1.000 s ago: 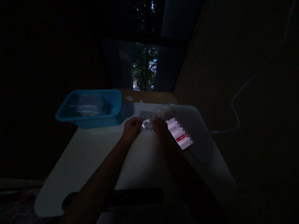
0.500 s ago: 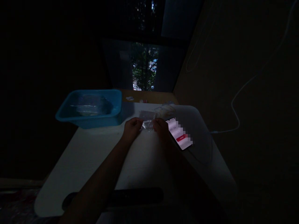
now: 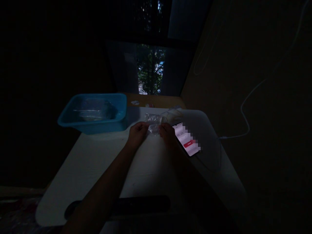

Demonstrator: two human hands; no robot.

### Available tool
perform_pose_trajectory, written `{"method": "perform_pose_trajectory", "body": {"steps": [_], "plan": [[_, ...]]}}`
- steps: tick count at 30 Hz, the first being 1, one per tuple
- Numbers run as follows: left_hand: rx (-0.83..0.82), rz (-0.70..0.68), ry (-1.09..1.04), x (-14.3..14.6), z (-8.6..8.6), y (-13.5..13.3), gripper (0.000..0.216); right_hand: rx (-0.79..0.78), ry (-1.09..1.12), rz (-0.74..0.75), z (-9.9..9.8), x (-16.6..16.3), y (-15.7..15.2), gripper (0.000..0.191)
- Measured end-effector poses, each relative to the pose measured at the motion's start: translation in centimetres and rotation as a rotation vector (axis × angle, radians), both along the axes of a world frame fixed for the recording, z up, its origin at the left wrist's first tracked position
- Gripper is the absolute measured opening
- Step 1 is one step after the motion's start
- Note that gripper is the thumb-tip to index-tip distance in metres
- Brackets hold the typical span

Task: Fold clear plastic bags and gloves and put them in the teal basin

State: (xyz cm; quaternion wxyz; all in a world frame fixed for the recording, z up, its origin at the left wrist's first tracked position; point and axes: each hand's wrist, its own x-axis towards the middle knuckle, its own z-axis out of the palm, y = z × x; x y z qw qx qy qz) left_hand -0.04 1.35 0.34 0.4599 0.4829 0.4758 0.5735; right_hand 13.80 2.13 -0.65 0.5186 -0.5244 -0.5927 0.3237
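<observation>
In a very dark room, my left hand [image 3: 136, 133] and my right hand [image 3: 167, 132] pinch a small clear plastic bag [image 3: 153, 124] between them, just above the white table [image 3: 97, 162]. Both hands have their fingers closed on the bag's lower edges. The bag looks crumpled and see-through; whether anything is inside it, I cannot make out. A lit phone [image 3: 187, 139] lies flat on the table right beside my right hand.
A blue plastic tub [image 3: 94, 112] holding clear bags stands at the table's far left. More clear plastic [image 3: 173, 113] lies behind the phone. A white cable [image 3: 243, 113] hangs along the right wall. A window [image 3: 149, 73] with trees is beyond. A dark bar [image 3: 136, 204] lies at the table's near edge.
The bag has been drawn up a little and crumpled more tightly between my fingers. My hands have hardly shifted.
</observation>
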Motion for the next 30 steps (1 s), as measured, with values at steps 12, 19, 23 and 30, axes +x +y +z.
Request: {"method": "perform_pose_trajectory", "body": {"steps": [12,19,23,30], "plan": [[-0.055,0.014,-0.063,0.01,-0.60,0.33,0.025,-0.014,0.030,0.050,-0.01,0.00,-0.10,0.025],[-0.041,0.025,-0.016,0.08,0.02,-0.01,0.027,-0.011,-0.019,0.025,0.32,-0.03,-0.35,0.027],[-0.048,0.026,-0.010,0.06,0.08,-0.03,0.026,-0.010,-0.005,0.015,0.32,0.02,-0.36,0.027],[-0.035,0.028,0.004,0.07,0.11,-0.01,0.026,-0.009,-0.012,0.023,0.20,0.08,-0.35,0.027]]}}
